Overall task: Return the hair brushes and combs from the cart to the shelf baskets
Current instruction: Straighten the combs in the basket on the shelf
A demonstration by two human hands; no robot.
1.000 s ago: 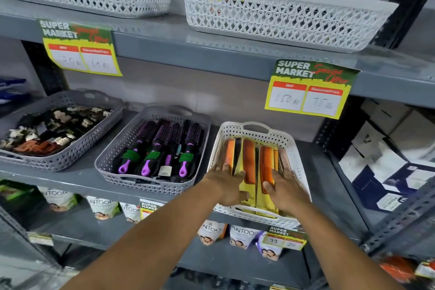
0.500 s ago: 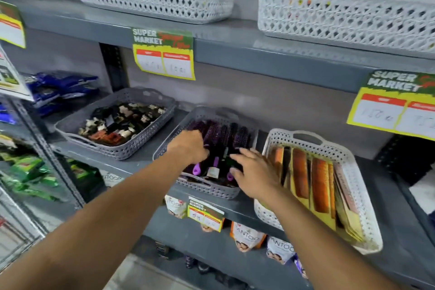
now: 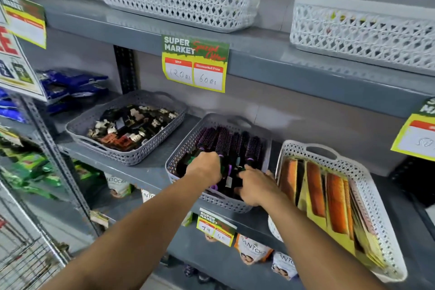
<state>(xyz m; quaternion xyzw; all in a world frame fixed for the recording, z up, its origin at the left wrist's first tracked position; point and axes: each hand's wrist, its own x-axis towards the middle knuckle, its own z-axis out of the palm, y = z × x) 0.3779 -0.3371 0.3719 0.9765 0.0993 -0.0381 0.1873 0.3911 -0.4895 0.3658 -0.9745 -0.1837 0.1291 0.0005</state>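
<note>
A grey basket [image 3: 188, 146] on the middle shelf holds several black and purple round hair brushes [image 3: 231, 142] with green labels. Both my hands are inside it over the brush handles. My left hand [image 3: 207, 167] is curled with its fingers closed around the handles at the left. My right hand [image 3: 255, 185] lies on the handles at the right with fingers bent down over them. To the right, a white basket [image 3: 372, 198] holds several orange combs [image 3: 315, 190] on yellow cards.
A grey basket of hair clips [image 3: 127, 127] sits to the left. Two white baskets [image 3: 179, 0] stand on the upper shelf above price signs [image 3: 195, 63]. A wire cart [image 3: 21, 256] is at the lower left. Packets line the lower shelf.
Both hands left the comb basket and moved left into the brush basket. The view swung left with them, and the hands now press down on the brush handles.
</note>
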